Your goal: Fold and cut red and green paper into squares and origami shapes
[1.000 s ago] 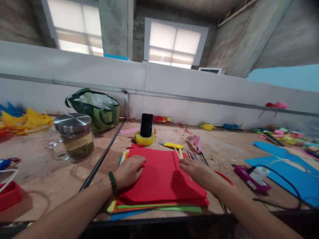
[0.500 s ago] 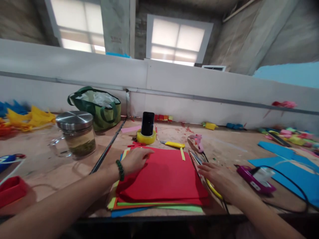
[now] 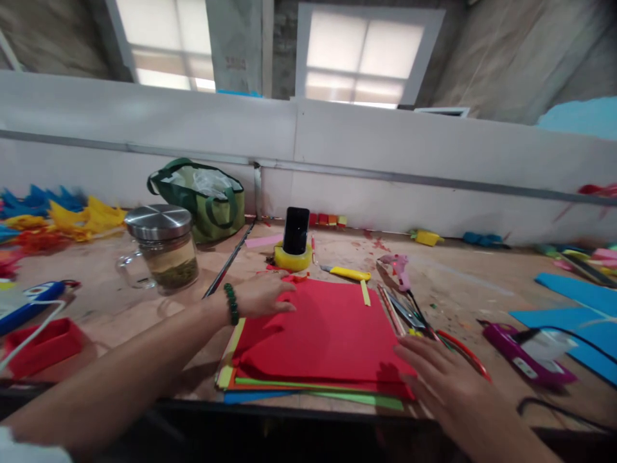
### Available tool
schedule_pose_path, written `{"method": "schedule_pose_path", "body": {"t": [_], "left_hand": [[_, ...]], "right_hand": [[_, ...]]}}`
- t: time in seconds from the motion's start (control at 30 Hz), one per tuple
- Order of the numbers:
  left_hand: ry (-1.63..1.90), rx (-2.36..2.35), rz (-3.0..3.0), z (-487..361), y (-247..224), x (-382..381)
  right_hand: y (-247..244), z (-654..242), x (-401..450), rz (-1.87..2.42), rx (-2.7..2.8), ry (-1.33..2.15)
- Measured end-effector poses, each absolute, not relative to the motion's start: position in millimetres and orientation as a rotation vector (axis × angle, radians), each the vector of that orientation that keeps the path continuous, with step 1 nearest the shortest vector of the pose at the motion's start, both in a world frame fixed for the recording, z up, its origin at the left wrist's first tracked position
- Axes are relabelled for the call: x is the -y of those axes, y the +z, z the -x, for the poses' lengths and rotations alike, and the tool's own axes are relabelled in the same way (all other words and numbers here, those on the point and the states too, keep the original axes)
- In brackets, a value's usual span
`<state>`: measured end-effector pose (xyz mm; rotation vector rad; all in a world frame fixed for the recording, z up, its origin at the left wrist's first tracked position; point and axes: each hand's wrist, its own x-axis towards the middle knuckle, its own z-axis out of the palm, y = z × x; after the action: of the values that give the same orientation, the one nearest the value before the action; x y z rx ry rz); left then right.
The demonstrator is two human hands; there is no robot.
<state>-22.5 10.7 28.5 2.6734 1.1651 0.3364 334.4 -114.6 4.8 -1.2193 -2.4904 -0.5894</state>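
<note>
A stack of coloured sheets with a red sheet (image 3: 322,334) on top lies at the table's front edge. My left hand (image 3: 267,296), with green beads at the wrist, is over the stack's upper left corner, fingers apart and holding nothing. By the lower right edge of the red sheet, my right hand (image 3: 436,373) is spread and empty. A yellow strip (image 3: 365,292) rests at the sheet's upper right. Scissors (image 3: 407,313) lie right of the stack, and a yellow cutter (image 3: 346,273) lies behind it.
A lidded glass mug (image 3: 166,257) and a green bag (image 3: 216,209) stand at the left. A phone (image 3: 295,230) leans on a yellow tape roll (image 3: 293,258). Right of centre are a pink glue gun (image 3: 399,270), a purple power strip (image 3: 527,360) and blue sheets (image 3: 573,321).
My right hand has moved back toward me, down to the stack's lower right edge, uncovering the scissors. My left hand has shifted slightly up the stack. The view has turned a little.
</note>
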Motion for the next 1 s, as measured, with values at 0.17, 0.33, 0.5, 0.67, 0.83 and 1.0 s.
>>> {"method": "schedule_pose_path", "body": {"t": [0.17,0.33,0.5,0.67,0.83,1.0], "left_hand": [[0.240,-0.940,-2.439,62.4,37.1,49.9],[0.498,-1.092,-2.085,77.1,9.5,81.2],[0.662,-1.190,-2.093,76.4,-0.9,94.1],[1.052,-1.087,-2.225,70.6,9.3,116.9],[1.192,-1.011,-2.392,61.7,4.4,123.3],[1.143,-0.984,-2.213,73.0,-1.7,103.2]], "right_hand": [[-19.4,-271.7,129.2,1.184,2.395,-0.429],[-32.3,-234.8,119.6,1.239,2.359,-0.164],[-23.1,-214.0,111.3,1.173,2.374,-0.128],[-6.5,-209.8,117.2,1.004,2.342,-0.109],[-1.9,-210.3,127.4,0.999,2.275,-0.154],[3.1,-236.0,119.3,1.136,2.356,-0.246]]}}
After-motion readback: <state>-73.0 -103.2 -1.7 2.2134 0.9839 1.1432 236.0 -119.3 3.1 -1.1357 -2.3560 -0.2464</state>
